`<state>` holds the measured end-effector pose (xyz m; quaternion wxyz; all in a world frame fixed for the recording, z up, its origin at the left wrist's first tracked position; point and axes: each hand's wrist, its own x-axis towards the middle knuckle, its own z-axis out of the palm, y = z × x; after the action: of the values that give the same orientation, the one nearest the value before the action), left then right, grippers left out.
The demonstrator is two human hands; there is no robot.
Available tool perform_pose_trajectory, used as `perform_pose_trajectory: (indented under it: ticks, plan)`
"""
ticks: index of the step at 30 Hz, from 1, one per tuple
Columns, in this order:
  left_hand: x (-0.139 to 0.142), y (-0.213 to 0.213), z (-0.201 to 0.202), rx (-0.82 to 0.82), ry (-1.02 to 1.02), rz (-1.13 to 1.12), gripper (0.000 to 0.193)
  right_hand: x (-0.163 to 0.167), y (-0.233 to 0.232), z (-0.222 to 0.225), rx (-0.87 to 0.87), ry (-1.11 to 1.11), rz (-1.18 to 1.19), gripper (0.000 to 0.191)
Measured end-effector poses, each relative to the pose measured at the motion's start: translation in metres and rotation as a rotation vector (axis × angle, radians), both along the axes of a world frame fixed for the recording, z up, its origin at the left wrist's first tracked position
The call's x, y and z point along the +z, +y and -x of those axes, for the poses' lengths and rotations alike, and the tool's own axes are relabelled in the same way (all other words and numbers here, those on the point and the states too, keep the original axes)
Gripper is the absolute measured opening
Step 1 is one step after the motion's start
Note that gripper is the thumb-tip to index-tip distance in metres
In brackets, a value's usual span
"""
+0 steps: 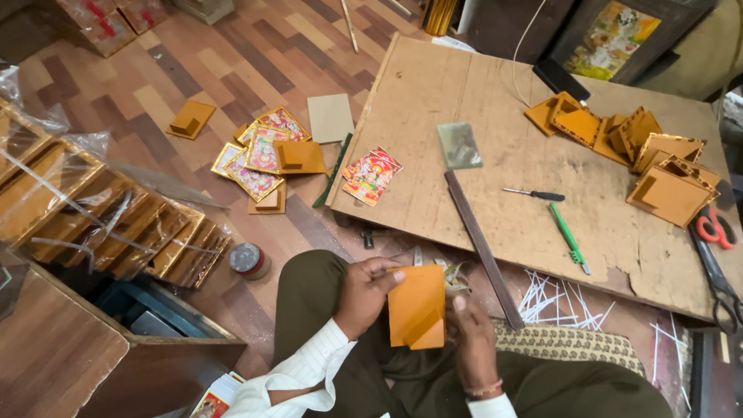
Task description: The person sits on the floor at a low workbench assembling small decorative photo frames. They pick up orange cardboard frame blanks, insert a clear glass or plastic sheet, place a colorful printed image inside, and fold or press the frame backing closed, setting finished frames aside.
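You hold the orange backing board (416, 306) over your lap, just below the wooden surface (542, 209); flat, rectangular, small stand piece attached. Left hand (364, 294) and right hand (472, 337), grip clamped on its edges.

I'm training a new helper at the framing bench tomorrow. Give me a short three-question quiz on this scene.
1. True or false: both hands grip the orange backing board.
2. Which tool lies at the plywood board's right edge? A) red-handled scissors B) hammer C) pliers
3. What lies just left of the green-handled cutter?

Key:
1. True: left hand holds its left edge, right hand its right edge.
2. A
3. The long dark strip; a small black-handled screwdriver lies above.
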<state>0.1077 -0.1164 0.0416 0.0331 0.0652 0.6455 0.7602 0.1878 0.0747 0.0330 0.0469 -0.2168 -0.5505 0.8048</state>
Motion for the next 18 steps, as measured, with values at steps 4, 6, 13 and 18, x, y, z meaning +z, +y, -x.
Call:
perform_pose_trajectory:
  ticks: [4, 6, 13, 18]
  plan:
    - [-0.006, 0.012, -0.002, -0.114, -0.026, 0.011, 0.012, 0.017, 0.001, 0.013, -0.007, 0.024, -0.132, 0.026]
    - [-0.011, 0.017, -0.003, -0.136, -0.083, -0.076, 0.013, 0.016, -0.003, 0.015, -0.062, 0.066, -0.129, 0.024]
    - [-0.029, 0.012, 0.004, -0.159, -0.018, 0.006, 0.012, -0.006, 0.000, 0.009, -0.060, 0.014, -0.181, 0.023]
    - [-0.025, 0.014, 0.004, -0.168, 0.233, 0.154, 0.016, -0.011, 0.007, 0.008, -0.057, 0.075, -0.480, 0.024]
